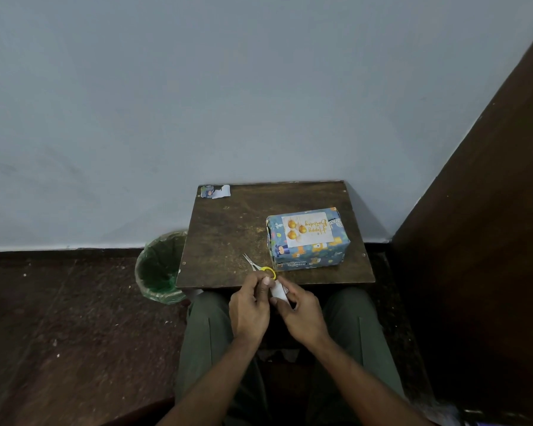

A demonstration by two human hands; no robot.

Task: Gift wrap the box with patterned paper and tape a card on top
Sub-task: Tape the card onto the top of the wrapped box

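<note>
Both hands meet at the near edge of the small table (228,241), the left hand (249,309) and right hand (302,312) pinching a small white roll, apparently tape (278,291), between their fingertips. The wrapped box (308,241), card (308,227) lying on top, sits ahead and to the right of the grip, long axis running left to right, nearer the right hand. Scissors (259,267) lie just beyond the fingers

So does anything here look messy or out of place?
A little. Torn paper scraps lie at the table's far left corner, not in the bin beside it. The card on the wrapped box reads upside down from this view. The scissors lie near the front edge.
</note>
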